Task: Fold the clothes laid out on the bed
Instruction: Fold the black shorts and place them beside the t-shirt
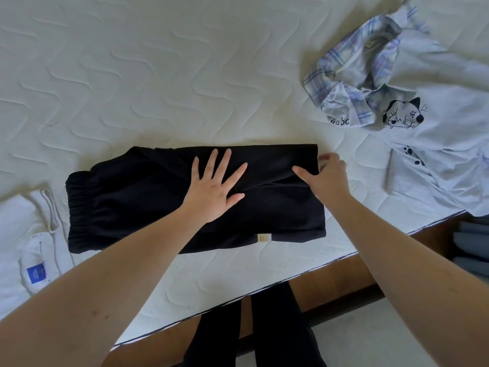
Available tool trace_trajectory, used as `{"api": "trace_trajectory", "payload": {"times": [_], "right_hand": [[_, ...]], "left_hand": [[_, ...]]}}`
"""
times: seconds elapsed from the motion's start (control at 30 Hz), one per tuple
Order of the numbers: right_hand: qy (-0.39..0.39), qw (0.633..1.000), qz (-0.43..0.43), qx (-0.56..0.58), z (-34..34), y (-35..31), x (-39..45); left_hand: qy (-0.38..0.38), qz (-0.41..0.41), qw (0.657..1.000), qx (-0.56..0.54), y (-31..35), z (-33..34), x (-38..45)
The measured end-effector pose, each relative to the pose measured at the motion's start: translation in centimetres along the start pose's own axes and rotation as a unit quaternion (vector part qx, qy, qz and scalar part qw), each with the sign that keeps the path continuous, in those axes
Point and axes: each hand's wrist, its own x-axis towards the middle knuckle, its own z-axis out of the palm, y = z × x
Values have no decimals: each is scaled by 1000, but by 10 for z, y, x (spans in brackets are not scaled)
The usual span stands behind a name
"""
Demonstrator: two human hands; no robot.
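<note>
While our left hand [215, 185] lies flat with its fingers spread on the middle of the black trousers [164, 197], our right hand [326, 174] pinches the cloth at their right-hand fold, thumb on top and fingers curled over the edge. The trousers lie near the front edge of the bed [158, 62], already doubled into a long band: the elastic waistband sits at the left end, a small tan label [264, 237] shows along the near side, and the right end is a clean fold.

We judge this garment to be partly done, with at least one more fold across its length probably wanted before it makes a compact packet. At the left edge of the bed, just beside the waistband, lies a white garment [23, 234] with a drawstring and a blue tag, which looks folded, though part of it runs out of view. Toward the right edge, well apart from the trousers, a white shirt with a cartoon print [436, 144] and a checked shirt [352, 72] lie crumpled together, not yet folded. So most of the work seems left.
</note>
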Motion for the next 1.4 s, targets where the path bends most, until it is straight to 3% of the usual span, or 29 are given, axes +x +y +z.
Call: {"api": "trace_trajectory", "payload": {"times": [0.1, 0.27, 0.43, 0.57, 0.7, 0.9, 1.07, 1.27, 1.4], "right_hand": [[99, 994, -51, 2, 1, 7, -16], [14, 1000, -1, 17, 11, 21, -31], [2, 999, -6, 43, 13, 20, -31], [-24, 991, 37, 128, 0, 24, -22], [-44, 994, 22, 101, -8, 33, -11], [0, 993, 48, 104, -1, 21, -9], [6, 999, 10, 53, 4, 16, -12], [-83, 996, -23, -29, 1, 32, -16], [-93, 994, -42, 36, -12, 34, -13]], "left_hand": [[4, -5, 1000, 1, 3, -1, 0], [9, -5, 1000, -6, 4, 1, 1], [0, -4, 1000, -5, 3, 1, 1], [-5, -3, 1000, -5, 3, 0, 1], [-3, 0, 1000, -3, 2, 0, 1], [32, 7, 999, 4, 4, -4, 0], [40, 49, 998, -19, 10, -8, -3], [8, 30, 994, -109, -3, -19, 1], [1, 36, 991, -130, -10, -22, 4]]}}
